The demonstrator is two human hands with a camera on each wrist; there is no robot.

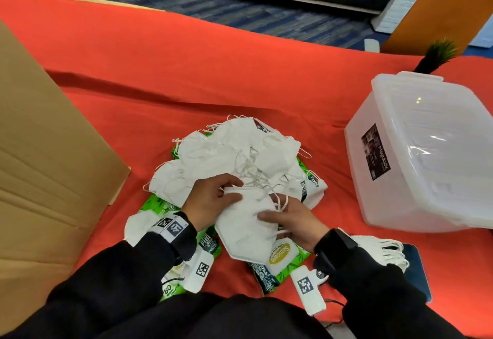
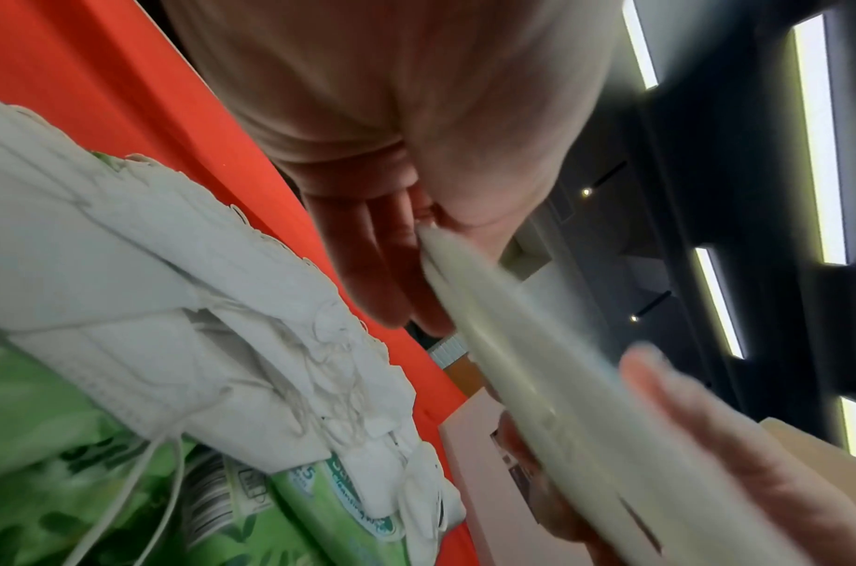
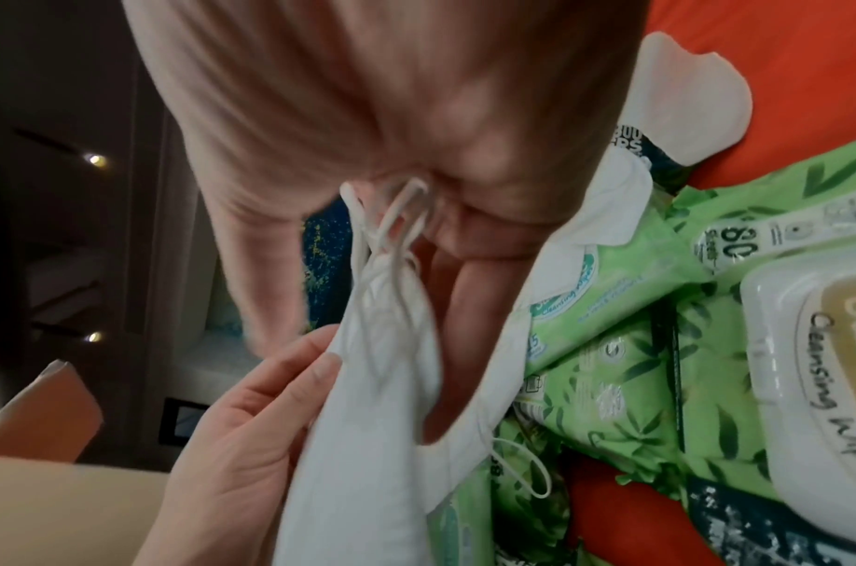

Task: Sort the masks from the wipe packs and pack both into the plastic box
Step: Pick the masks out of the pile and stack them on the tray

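I see a cardboard sheet (image 1: 50, 157) at the left on the red cloth (image 1: 186, 66), a potted plant (image 1: 437, 56) far right.

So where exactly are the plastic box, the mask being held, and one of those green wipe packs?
plastic box (image 1: 416, 200), head view, on its near side wall.
mask (image 1: 240, 229), head view, on its flat white middle, between both hands.
green wipe pack (image 3: 624, 386), right wrist view, on its leaf-printed wrapper.
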